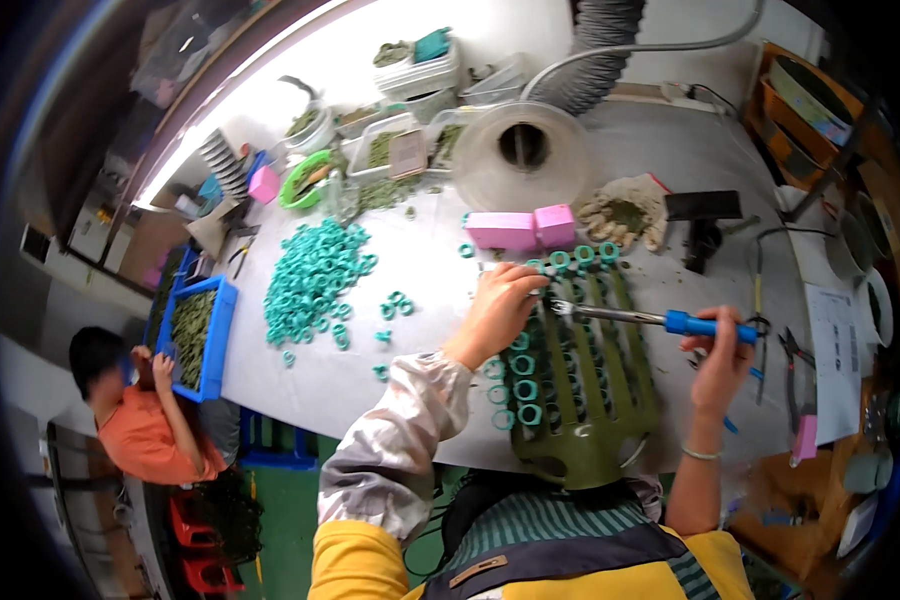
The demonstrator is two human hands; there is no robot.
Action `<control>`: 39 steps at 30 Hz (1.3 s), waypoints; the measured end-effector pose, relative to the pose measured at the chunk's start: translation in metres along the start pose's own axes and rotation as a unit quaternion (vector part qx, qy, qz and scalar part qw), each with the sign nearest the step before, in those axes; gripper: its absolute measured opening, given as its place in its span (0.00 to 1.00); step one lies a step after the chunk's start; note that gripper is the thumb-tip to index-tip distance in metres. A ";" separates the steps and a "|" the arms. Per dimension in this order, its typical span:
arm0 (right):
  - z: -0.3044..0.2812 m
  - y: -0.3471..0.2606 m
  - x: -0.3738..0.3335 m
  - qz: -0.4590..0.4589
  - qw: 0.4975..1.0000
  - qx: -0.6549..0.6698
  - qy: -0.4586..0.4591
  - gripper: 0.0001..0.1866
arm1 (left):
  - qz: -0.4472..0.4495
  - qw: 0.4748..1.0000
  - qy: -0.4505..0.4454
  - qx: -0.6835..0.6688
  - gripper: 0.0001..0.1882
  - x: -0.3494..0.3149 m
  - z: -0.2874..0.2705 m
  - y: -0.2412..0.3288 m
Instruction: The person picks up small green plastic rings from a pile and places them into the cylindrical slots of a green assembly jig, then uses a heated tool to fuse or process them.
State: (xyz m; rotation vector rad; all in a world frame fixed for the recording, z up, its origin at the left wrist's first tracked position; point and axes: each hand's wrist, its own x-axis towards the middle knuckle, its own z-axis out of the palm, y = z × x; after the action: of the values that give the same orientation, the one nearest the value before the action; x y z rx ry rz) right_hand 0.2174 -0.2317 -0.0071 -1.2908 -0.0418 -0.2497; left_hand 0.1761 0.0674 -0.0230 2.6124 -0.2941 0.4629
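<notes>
At desk centre, a green pronged rack (580, 400) carries teal rings (526, 388). Left hand (495, 310) pinches a ring at its 11 o'clock; right hand (722, 362) clasps a blue-handled iron (650, 318) at 2 o'clock. Loose rings (315, 275) lie at 9 o'clock.

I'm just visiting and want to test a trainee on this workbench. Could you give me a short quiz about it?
1. True or false: the right hand holds a blue-handled tool.
2. Where does the left hand rest? A) on the blue bin B) at the green slotted rack C) on the pink blocks
3. Fill in: the loose pile on the white table is made of teal ____.

Key: 1 true; 2 B; 3 rings.
</notes>
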 end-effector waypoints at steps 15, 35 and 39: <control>-0.021 -0.015 -0.006 0.010 1.000 0.017 -0.001 0.16 | -0.214 0.971 0.015 0.101 0.13 -0.159 -0.098 -0.099; -0.025 -0.019 -0.010 0.016 0.999 0.040 0.006 0.15 | -0.290 0.950 0.062 -0.099 0.08 -0.104 -0.054 -0.065; -0.028 -0.021 -0.011 0.010 0.999 0.037 0.004 0.15 | -0.251 0.949 -0.011 -0.190 0.15 -0.094 -0.038 -0.045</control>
State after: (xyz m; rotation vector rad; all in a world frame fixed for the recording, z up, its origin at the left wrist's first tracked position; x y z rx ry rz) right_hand 0.1995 -0.2614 0.0029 -1.2152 -0.0313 -0.2337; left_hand 0.0924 0.1367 -0.0445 2.2007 0.2541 0.1762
